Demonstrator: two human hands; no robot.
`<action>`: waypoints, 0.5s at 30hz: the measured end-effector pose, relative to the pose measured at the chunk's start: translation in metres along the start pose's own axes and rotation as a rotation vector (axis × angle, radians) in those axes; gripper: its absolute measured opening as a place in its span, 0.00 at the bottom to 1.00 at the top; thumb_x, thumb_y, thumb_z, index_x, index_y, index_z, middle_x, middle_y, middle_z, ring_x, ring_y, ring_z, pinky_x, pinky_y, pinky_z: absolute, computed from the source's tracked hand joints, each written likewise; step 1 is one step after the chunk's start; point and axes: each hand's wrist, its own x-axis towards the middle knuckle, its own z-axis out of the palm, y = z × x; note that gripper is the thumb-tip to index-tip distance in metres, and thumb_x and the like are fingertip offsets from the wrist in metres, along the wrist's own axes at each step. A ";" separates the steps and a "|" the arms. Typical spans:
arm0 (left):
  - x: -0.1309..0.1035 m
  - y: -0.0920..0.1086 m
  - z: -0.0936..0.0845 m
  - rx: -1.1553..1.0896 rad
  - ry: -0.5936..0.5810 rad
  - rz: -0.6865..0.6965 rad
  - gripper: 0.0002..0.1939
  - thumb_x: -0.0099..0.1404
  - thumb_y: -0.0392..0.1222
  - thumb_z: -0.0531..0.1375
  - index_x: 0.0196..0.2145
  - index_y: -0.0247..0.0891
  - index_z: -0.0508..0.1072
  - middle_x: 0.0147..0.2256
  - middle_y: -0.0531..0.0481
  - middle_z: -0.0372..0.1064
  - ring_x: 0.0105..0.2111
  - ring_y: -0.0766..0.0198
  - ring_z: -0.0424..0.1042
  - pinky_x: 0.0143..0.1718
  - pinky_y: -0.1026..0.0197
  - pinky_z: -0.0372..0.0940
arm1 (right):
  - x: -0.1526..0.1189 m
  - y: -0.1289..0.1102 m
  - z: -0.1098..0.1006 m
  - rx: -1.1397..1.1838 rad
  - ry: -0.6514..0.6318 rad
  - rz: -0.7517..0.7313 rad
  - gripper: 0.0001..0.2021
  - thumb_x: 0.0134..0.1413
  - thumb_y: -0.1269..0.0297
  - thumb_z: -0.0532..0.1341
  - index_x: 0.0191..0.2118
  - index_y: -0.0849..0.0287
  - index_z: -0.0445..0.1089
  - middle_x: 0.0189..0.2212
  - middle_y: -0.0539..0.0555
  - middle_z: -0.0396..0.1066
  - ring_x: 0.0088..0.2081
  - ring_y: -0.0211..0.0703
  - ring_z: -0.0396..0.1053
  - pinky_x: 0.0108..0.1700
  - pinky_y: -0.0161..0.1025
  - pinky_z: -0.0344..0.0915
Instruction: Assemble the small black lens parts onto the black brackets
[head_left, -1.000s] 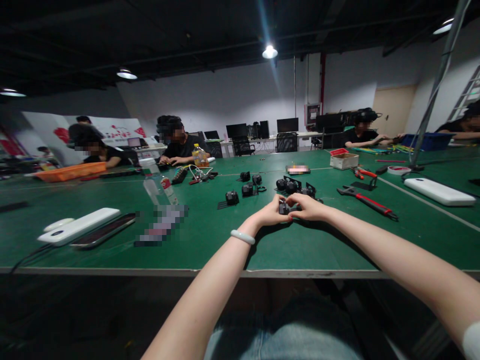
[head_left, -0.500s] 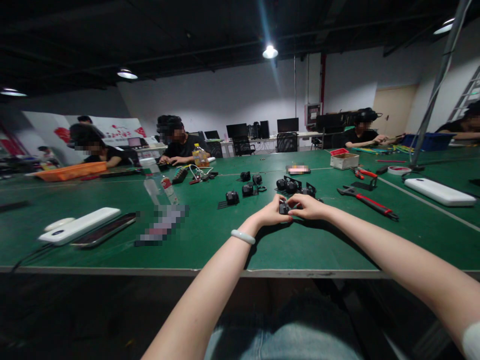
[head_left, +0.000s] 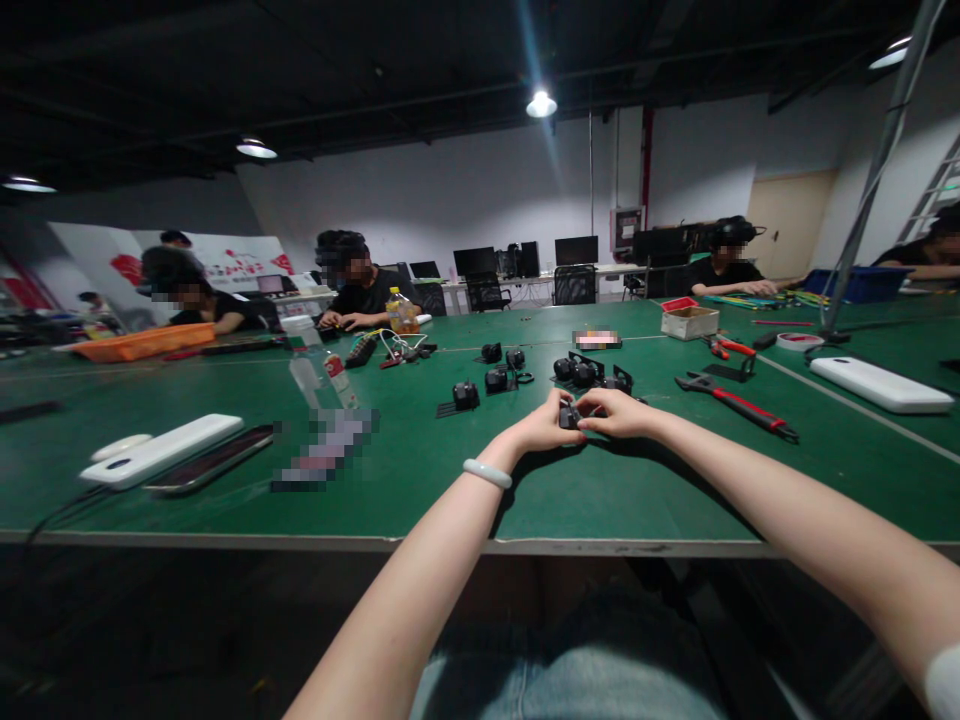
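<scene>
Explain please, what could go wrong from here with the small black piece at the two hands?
The small black piece is partly covered by the left hand and right hand, so a slip might go unnoticed. The black parts lie just beyond the hands and could be nudged. The pale bracelet on the left wrist might knock the green table.

Pale bangle (head_left: 487, 473) (smooth), white sleeve (head_left: 945, 684), denim (head_left: 469, 680)
</scene>
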 end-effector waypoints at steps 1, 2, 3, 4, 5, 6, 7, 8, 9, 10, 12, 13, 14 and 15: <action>0.000 0.000 0.000 0.002 0.001 -0.004 0.30 0.43 0.45 0.58 0.42 0.35 0.50 0.33 0.51 0.57 0.31 0.67 0.60 0.31 0.64 0.58 | 0.000 0.000 0.000 0.003 -0.001 0.004 0.13 0.41 0.63 0.56 0.36 0.62 0.66 0.32 0.55 0.67 0.33 0.39 0.64 0.35 0.36 0.60; 0.000 0.000 0.000 0.004 0.003 -0.008 0.30 0.43 0.46 0.58 0.42 0.35 0.50 0.33 0.51 0.57 0.31 0.67 0.60 0.30 0.64 0.58 | 0.000 0.000 0.000 0.005 -0.001 0.007 0.12 0.41 0.63 0.56 0.36 0.62 0.66 0.32 0.54 0.67 0.33 0.39 0.64 0.35 0.36 0.60; 0.000 0.000 0.000 0.006 0.006 -0.010 0.30 0.43 0.46 0.58 0.42 0.35 0.51 0.33 0.51 0.57 0.31 0.67 0.60 0.30 0.64 0.58 | 0.000 0.000 0.000 0.007 -0.001 0.008 0.12 0.41 0.64 0.56 0.35 0.62 0.66 0.32 0.54 0.67 0.33 0.39 0.64 0.35 0.36 0.60; 0.000 0.000 0.001 0.009 0.010 -0.012 0.30 0.43 0.46 0.58 0.42 0.35 0.51 0.33 0.51 0.57 0.31 0.67 0.60 0.30 0.64 0.58 | 0.000 0.000 0.000 0.009 -0.002 0.008 0.12 0.41 0.64 0.56 0.35 0.62 0.66 0.32 0.54 0.67 0.33 0.39 0.64 0.35 0.36 0.60; 0.000 0.000 0.001 0.010 0.011 -0.013 0.30 0.43 0.46 0.58 0.42 0.35 0.51 0.33 0.51 0.57 0.31 0.67 0.60 0.30 0.64 0.58 | 0.000 0.000 0.000 0.011 -0.001 0.010 0.12 0.41 0.63 0.56 0.35 0.62 0.66 0.32 0.55 0.67 0.33 0.39 0.64 0.35 0.36 0.60; 0.000 0.000 0.001 0.012 0.012 -0.013 0.30 0.43 0.46 0.58 0.42 0.35 0.51 0.33 0.51 0.57 0.31 0.67 0.60 0.30 0.64 0.58 | 0.000 0.000 0.000 0.015 0.001 0.014 0.12 0.41 0.63 0.56 0.35 0.62 0.65 0.31 0.55 0.66 0.33 0.39 0.64 0.35 0.36 0.60; 0.000 -0.001 0.001 0.014 0.012 -0.014 0.30 0.43 0.46 0.58 0.42 0.35 0.51 0.33 0.51 0.57 0.31 0.67 0.60 0.30 0.65 0.58 | -0.001 0.000 0.000 0.022 0.005 0.018 0.12 0.41 0.63 0.56 0.35 0.62 0.65 0.31 0.55 0.66 0.33 0.39 0.64 0.34 0.36 0.60; 0.000 -0.001 0.002 0.015 0.013 -0.015 0.30 0.43 0.46 0.58 0.42 0.35 0.51 0.33 0.51 0.57 0.31 0.67 0.60 0.30 0.65 0.58 | -0.001 0.000 0.000 0.035 0.012 0.024 0.13 0.41 0.62 0.56 0.35 0.62 0.65 0.32 0.55 0.66 0.33 0.39 0.64 0.34 0.36 0.61; 0.000 -0.001 0.002 0.016 0.012 -0.016 0.30 0.43 0.46 0.58 0.42 0.35 0.51 0.33 0.51 0.57 0.31 0.67 0.60 0.30 0.65 0.58 | -0.002 0.000 0.000 0.051 0.023 0.030 0.13 0.41 0.62 0.56 0.36 0.62 0.64 0.32 0.54 0.66 0.33 0.38 0.64 0.33 0.35 0.61; 0.000 0.000 0.002 0.015 0.011 -0.015 0.30 0.43 0.46 0.58 0.42 0.35 0.50 0.33 0.51 0.57 0.31 0.67 0.60 0.30 0.64 0.58 | -0.002 0.000 0.000 0.072 0.037 0.035 0.14 0.41 0.62 0.56 0.37 0.61 0.63 0.32 0.54 0.65 0.33 0.38 0.64 0.33 0.35 0.61; 0.000 0.001 0.002 0.013 0.010 -0.013 0.30 0.43 0.45 0.58 0.42 0.35 0.51 0.33 0.51 0.57 0.31 0.67 0.60 0.31 0.64 0.58 | -0.003 -0.001 0.001 0.114 0.060 0.039 0.16 0.40 0.63 0.57 0.39 0.61 0.62 0.33 0.54 0.65 0.34 0.38 0.64 0.32 0.35 0.61; -0.001 0.002 0.001 0.011 0.010 -0.011 0.29 0.43 0.45 0.58 0.42 0.35 0.51 0.33 0.51 0.57 0.32 0.67 0.60 0.31 0.64 0.58 | -0.003 -0.002 0.001 0.131 0.071 0.039 0.17 0.39 0.64 0.58 0.39 0.60 0.61 0.34 0.54 0.65 0.34 0.38 0.64 0.32 0.35 0.61; -0.001 0.003 0.001 0.009 0.011 -0.009 0.29 0.44 0.44 0.57 0.42 0.35 0.51 0.33 0.51 0.57 0.32 0.67 0.60 0.32 0.64 0.58 | -0.003 -0.002 0.001 0.142 0.081 0.038 0.17 0.38 0.64 0.58 0.39 0.60 0.61 0.34 0.54 0.64 0.34 0.38 0.64 0.33 0.35 0.61; -0.001 0.004 0.001 0.008 0.013 -0.008 0.28 0.44 0.44 0.57 0.42 0.35 0.51 0.33 0.51 0.57 0.32 0.66 0.60 0.32 0.63 0.58 | -0.003 -0.003 0.001 0.146 0.090 0.034 0.17 0.37 0.65 0.59 0.39 0.60 0.61 0.34 0.53 0.64 0.34 0.38 0.64 0.33 0.35 0.61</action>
